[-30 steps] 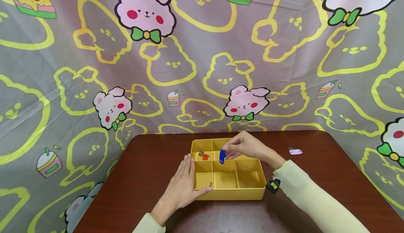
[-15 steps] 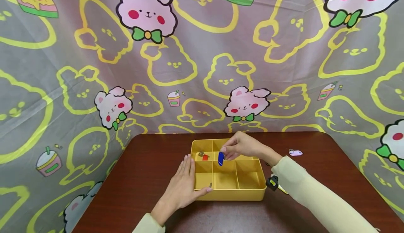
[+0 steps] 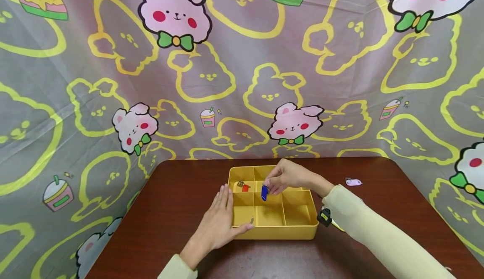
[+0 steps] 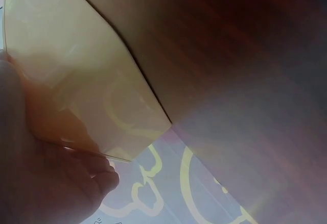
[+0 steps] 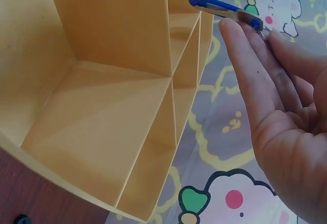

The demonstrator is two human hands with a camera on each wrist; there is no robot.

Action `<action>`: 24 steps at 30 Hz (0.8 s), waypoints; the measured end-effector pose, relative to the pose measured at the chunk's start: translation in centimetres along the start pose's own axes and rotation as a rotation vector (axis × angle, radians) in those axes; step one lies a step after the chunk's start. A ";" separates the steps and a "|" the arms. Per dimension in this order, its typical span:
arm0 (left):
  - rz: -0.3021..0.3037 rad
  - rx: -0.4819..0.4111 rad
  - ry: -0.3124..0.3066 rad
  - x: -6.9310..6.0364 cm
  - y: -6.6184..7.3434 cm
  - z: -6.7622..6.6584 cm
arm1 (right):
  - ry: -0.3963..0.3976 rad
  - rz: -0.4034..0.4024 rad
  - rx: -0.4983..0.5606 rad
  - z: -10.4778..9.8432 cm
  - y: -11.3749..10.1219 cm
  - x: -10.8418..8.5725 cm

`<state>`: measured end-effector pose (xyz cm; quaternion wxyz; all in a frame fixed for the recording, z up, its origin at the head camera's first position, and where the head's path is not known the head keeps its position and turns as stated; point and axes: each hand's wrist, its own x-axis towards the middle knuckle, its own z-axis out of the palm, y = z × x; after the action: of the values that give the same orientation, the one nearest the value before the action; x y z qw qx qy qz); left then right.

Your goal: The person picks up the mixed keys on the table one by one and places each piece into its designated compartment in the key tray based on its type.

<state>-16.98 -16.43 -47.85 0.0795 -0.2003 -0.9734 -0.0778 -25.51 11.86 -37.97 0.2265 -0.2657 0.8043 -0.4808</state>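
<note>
Pinching blue tag in right hand over box, bracing box with straight-fingered left hand. Seemingly done with 1, red tag inside; probably having 2 or more left, counting pink tag on table.

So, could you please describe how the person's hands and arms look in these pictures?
The left sleeve and right sleeve are long, plain and pale yellow. The left hand and right hand wear no gloves. A small black device with a yellow marking shows at the right cuff.
</note>
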 end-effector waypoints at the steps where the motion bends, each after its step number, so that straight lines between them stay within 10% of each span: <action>1: -0.001 -0.002 0.000 0.0 0.0 0.0 | -0.004 0.002 -0.001 0.0 0.0 0.1; 24: -0.002 -0.015 0.004 0.1 -0.1 0.1 | 0.021 0.013 0.041 0.4 0.4 -0.1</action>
<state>-17.07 -16.44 -47.97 0.0798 -0.2000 -0.9728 -0.0857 -25.26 11.83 -38.49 0.2266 -0.2510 0.7982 -0.4985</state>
